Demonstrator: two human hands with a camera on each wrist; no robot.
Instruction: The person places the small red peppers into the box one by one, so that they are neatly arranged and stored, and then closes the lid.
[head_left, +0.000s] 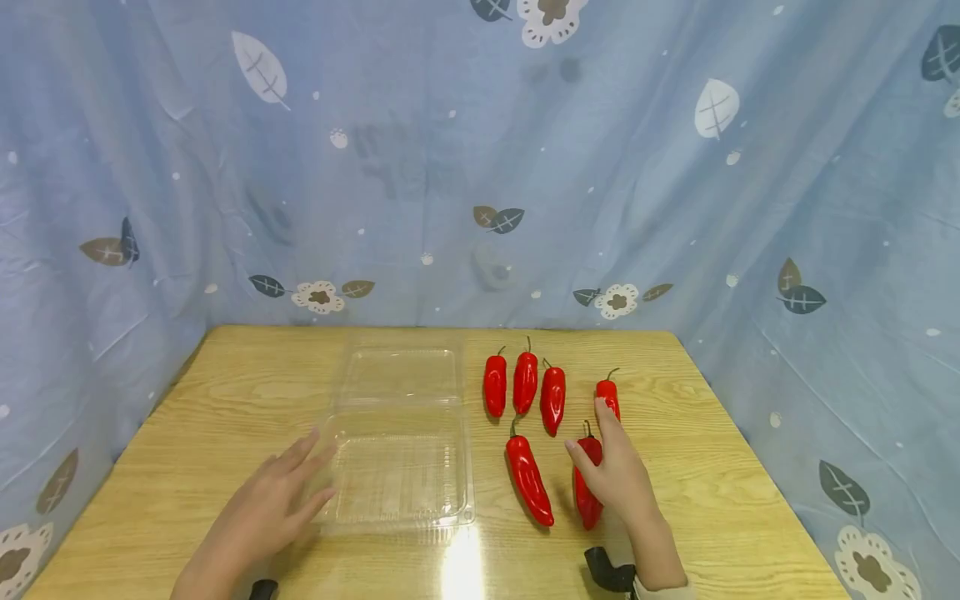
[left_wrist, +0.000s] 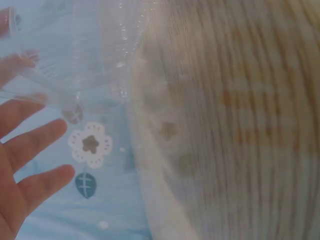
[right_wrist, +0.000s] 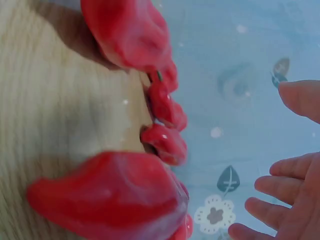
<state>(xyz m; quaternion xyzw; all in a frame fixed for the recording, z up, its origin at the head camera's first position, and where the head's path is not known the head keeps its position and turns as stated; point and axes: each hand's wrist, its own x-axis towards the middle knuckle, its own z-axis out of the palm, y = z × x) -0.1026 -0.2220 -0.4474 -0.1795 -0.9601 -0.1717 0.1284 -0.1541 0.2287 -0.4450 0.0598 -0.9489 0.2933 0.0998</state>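
A clear plastic clamshell box (head_left: 397, 479) lies with its lid (head_left: 405, 371) folded back on the wooden table. At the box's left side is my left hand (head_left: 262, 508), fingers spread and fairly straight. Some of its fingertips (left_wrist: 14, 65) show against the clear plastic in the left wrist view; whether they touch it I cannot tell. My right hand (head_left: 621, 475) hovers over a red chili pepper (head_left: 587, 500), thumb and fingers apart, holding nothing. It partly covers that pepper and another chili pepper (head_left: 607, 392) behind. To its left lies a longer chili pepper (head_left: 527, 483).
Three more red peppers stand in a loose row behind, right of the box: a left one (head_left: 495, 387), a middle one (head_left: 525, 383) and a right one (head_left: 552, 400). A blue patterned curtain (head_left: 420, 167) encloses the wooden table (head_left: 720, 517) at the back and sides.
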